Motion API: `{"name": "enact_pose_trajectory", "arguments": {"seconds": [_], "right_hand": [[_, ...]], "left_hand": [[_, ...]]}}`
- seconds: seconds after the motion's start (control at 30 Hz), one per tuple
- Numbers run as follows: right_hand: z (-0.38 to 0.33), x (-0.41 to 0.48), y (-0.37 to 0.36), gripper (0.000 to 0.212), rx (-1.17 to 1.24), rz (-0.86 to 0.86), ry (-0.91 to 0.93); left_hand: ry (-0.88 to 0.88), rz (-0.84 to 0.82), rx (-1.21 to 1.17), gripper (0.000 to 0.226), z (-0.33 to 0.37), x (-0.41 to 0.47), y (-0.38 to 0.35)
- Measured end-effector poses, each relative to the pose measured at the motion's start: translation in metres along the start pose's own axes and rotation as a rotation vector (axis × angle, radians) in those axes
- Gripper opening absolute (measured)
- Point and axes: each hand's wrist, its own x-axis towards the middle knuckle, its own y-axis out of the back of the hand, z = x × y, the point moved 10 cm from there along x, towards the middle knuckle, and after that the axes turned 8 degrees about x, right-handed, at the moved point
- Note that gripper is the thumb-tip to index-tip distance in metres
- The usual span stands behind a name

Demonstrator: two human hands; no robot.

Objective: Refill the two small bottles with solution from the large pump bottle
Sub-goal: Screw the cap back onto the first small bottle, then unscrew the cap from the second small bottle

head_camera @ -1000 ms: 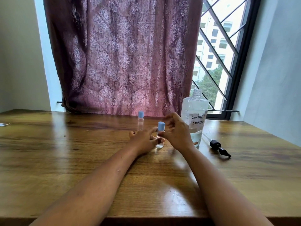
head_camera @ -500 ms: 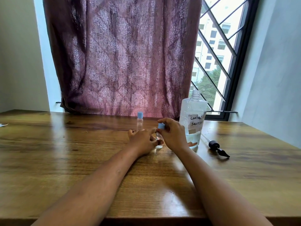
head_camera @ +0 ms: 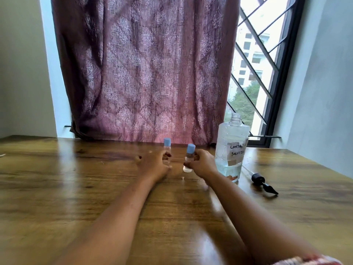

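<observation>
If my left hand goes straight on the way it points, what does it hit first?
Likely the farther small bottle, right before the left hand; they may already touch.

Wood table (head_camera: pixel 57 188); maroon patterned curtain (head_camera: pixel 143 73) over black-grilled window (head_camera: pixel 282 77); bldg (head_camera: pixel 254 60) + tree (head_camera: pixel 246 100) outside.

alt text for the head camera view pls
A person's right hand holds a small blue-capped bottle on a wooden table; the left hand is at a second small bottle. A large open bottle stands to the right, its pump lying beside it.
</observation>
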Motion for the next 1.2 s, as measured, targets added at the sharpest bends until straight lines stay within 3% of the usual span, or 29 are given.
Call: {"name": "enact_pose_trajectory", "arguments": {"seconds": [0.17,0.33,0.47,0.53,0.63,0.7,0.83,0.9,1.03,1.17,1.2], "right_hand": [[0.012,0.025,-0.015,0.036,-0.053,-0.003,-0.067],[0.023,0.045,-0.02,0.038,-0.05,0.034,-0.099],[0.021,0.046,-0.022,0.068,-0.013,0.084,-0.111],[0.0,0.039,-0.009,0.081,0.085,0.202,-0.037],[-0.062,0.021,0.004,0.064,0.096,0.33,0.362],[-0.085,0.022,-0.017,0.052,0.046,0.215,0.459],[-0.074,0.044,-0.082,0.049,-0.361,-0.117,0.332],[-0.073,0.042,-0.091,0.041,-0.463,-0.142,0.352],[-0.084,0.031,-0.071,0.024,-0.381,-0.052,0.403],[-0.087,0.015,-0.045,0.019,-0.262,-0.038,0.382],[-0.085,0.01,-0.037,0.017,-0.245,-0.037,0.373]], "left_hand": [[0.147,0.076,-0.103,0.032,-0.032,0.012,0.007],[0.168,0.086,-0.111,0.026,-0.035,0.022,-0.004],[0.214,0.109,-0.17,0.023,-0.045,0.025,-0.007],[0.221,0.082,-0.197,0.021,-0.045,0.026,-0.013],[0.232,0.075,-0.105,0.022,-0.039,0.023,-0.01],[0.232,0.085,-0.079,0.02,-0.038,0.022,-0.007],[0.219,0.122,-0.112,0.011,-0.036,0.017,0.001],[0.215,0.105,-0.106,0.02,-0.037,0.017,-0.001],[0.167,0.011,-0.183,0.041,-0.027,0.019,-0.016],[0.105,0.005,-0.323,0.01,-0.017,0.018,-0.013],[0.084,-0.029,-0.368,0.011,-0.013,0.019,-0.016]]}}
